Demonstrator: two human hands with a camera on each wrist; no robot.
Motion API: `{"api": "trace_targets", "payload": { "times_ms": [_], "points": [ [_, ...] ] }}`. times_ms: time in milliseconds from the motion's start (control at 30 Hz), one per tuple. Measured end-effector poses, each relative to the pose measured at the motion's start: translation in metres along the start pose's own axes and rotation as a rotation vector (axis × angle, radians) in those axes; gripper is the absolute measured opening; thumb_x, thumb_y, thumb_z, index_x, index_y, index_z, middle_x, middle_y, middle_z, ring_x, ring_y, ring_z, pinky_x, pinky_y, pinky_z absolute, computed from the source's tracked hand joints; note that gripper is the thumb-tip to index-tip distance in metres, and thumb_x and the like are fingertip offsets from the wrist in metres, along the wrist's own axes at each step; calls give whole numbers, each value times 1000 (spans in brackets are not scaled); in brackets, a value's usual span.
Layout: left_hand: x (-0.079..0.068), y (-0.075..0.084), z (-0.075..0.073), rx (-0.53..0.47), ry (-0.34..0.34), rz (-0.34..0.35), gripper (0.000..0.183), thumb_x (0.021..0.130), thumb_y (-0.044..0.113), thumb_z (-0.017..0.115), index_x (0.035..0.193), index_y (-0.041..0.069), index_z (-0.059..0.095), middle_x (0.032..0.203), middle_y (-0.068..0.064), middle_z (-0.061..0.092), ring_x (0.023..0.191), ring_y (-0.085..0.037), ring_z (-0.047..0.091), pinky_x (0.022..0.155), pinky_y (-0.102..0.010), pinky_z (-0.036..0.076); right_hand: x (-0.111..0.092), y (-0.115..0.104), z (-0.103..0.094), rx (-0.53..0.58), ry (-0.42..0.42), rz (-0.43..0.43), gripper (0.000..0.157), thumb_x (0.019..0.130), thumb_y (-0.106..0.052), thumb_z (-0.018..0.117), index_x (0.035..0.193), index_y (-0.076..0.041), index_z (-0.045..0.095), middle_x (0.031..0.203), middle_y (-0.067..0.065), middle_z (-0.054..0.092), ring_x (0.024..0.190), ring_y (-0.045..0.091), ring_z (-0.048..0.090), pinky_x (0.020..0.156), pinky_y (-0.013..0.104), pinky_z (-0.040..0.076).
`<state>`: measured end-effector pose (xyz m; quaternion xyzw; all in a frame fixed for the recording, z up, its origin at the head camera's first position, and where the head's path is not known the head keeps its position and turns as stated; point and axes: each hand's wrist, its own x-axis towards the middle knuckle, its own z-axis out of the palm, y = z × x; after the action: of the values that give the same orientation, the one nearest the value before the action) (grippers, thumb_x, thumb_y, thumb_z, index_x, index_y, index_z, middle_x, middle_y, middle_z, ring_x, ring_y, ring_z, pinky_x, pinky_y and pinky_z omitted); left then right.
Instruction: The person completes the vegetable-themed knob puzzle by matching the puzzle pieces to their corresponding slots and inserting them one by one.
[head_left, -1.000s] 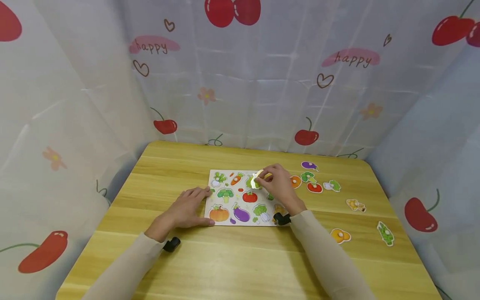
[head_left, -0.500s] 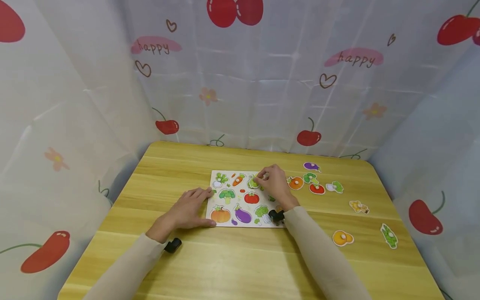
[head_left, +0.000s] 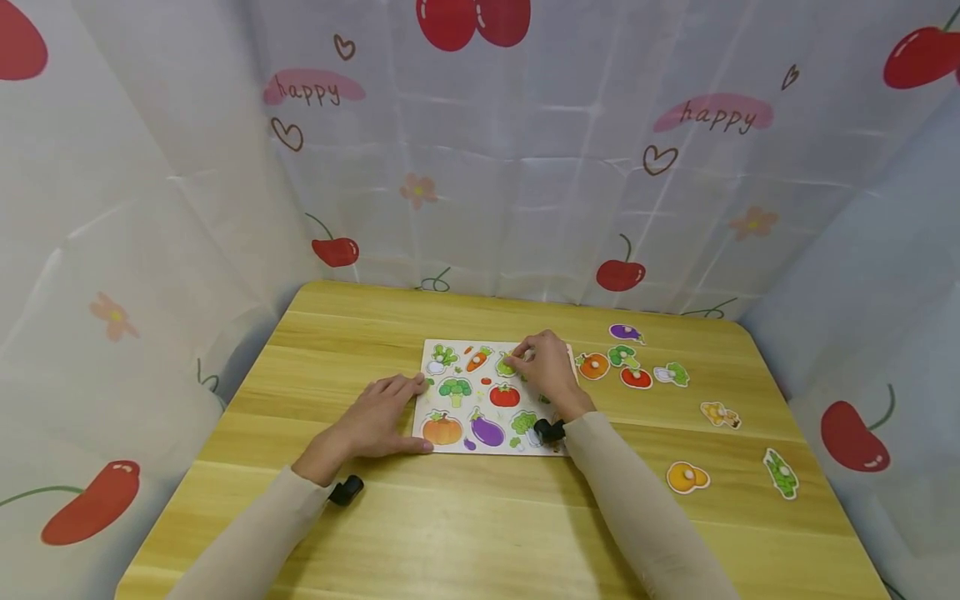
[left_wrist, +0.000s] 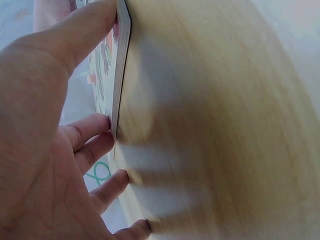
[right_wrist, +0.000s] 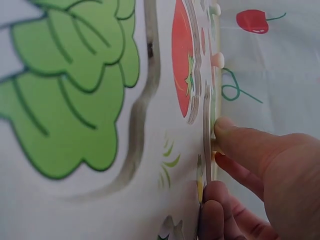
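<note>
A white vegetable puzzle board [head_left: 480, 392] lies on the wooden table. My left hand [head_left: 375, 421] rests at its left side; in the left wrist view the thumb lies over the board's edge [left_wrist: 120, 75] and the fingers are spread, some touching the tabletop. My right hand [head_left: 551, 371] pinches the small knob of a green vegetable puzzle piece [head_left: 505, 367] at its top-row slot. Fingers hide part of that piece, so how deep it sits I cannot tell. Knobbed carrot [head_left: 477, 359] and turnip-like [head_left: 442, 360] pieces lie in the same row.
Loose knobbed pieces lie right of the board: pumpkin [head_left: 593, 366], broccoli [head_left: 622, 357], tomato [head_left: 636, 378], eggplant [head_left: 626, 333], leafy cabbage [head_left: 672, 374], a brownish piece [head_left: 721, 414], a round orange-yellow one [head_left: 687, 477] and a green pod [head_left: 781, 474]. Curtains stand around the table.
The green piece, tilted and glinting above the board a second ago, has come down flat at its slot in my right hand's pinch. My left hand stays at the board's left edge.
</note>
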<state>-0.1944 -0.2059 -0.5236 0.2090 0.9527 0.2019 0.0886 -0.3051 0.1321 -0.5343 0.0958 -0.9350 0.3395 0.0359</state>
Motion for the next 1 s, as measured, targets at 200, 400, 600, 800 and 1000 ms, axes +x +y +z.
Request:
{"api": "trace_targets", "payload": {
  "times_ms": [200, 400, 600, 800, 1000],
  "points": [
    [1, 2, -1, 6, -7, 1, 106, 96, 61, 93, 176, 8, 49, 187, -15, 44, 168, -54, 42, 142, -74, 30, -3, -2, -5, 16, -30, 15, 22, 100, -27, 96, 105, -7, 91, 119, 16, 70, 99, 27, 65, 80, 35, 54],
    [0, 4, -2, 2, -2, 7, 106, 96, 63, 93, 175, 7, 49, 186, -16, 44, 168, -54, 43, 141, -74, 31, -3, -4, -9, 11, -90, 27, 31, 95, -30, 100, 112, -7, 90, 132, 17, 70, 100, 27, 65, 84, 36, 55],
    [0, 3, -2, 1, -11, -4, 106, 96, 62, 93, 176, 9, 48, 188, -15, 43, 169, -53, 42, 142, -73, 30, -4, -3, -8, -18, -132, 12, 38, 93, -34, 101, 116, -6, 88, 140, 18, 69, 102, 29, 65, 91, 42, 59],
    [0, 2, -1, 3, -13, -7, 107, 95, 62, 93, 176, 8, 48, 188, -15, 42, 170, -54, 41, 142, -74, 30, -6, -3, -7, -22, -124, 18, 36, 95, -33, 100, 117, -7, 89, 140, 18, 69, 102, 27, 66, 91, 42, 59],
    [1, 3, -1, 5, -16, -14, 108, 95, 62, 93, 176, 9, 48, 188, -14, 42, 170, -52, 41, 142, -72, 30, -6, -3, -7, -20, -110, -10, 35, 96, -31, 99, 117, -5, 89, 138, 20, 71, 102, 28, 67, 90, 43, 59]
  ]
}}
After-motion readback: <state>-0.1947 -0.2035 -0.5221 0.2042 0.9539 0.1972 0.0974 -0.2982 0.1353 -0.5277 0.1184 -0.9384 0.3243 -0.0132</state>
